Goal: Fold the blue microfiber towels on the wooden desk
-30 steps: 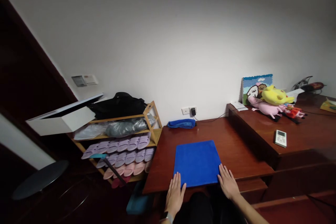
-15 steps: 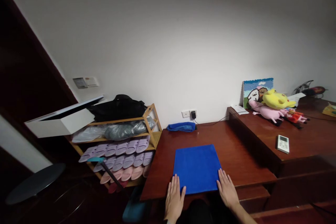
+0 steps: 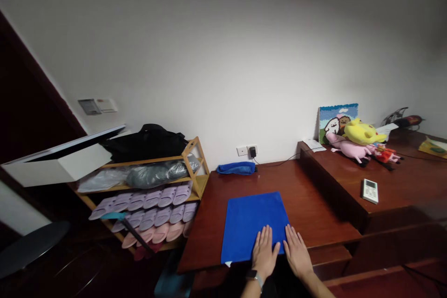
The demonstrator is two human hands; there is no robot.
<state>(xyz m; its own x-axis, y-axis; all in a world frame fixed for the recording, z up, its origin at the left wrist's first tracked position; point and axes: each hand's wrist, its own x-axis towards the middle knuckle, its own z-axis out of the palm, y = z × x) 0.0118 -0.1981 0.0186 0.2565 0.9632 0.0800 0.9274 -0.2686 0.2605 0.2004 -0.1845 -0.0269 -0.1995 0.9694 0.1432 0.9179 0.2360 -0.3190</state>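
The fingers point(image 3: 266, 236) on both hands are stretched straight and flat, set fairly close together with the thumbs apart. From my end I look left first and see a white box point(image 3: 59, 170), then a black bag point(image 3: 148, 143) on top of a wooden rack point(image 3: 191, 163) with rows of slippers point(image 3: 151, 198) below. Right of it, at the back of the table point(image 3: 307, 200), I see a folded blue cloth point(image 3: 235, 168). In front of that, the square blue cloth point(image 3: 251, 214) lies spread near the table's front edge. I see the left hand point(image 3: 265, 255) resting on its front part and the right hand point(image 3: 297, 253) at its right edge, just beside the left. Farther right, a remote point(image 3: 370, 191) and plush toys point(image 3: 363, 132) lie on a higher surface.
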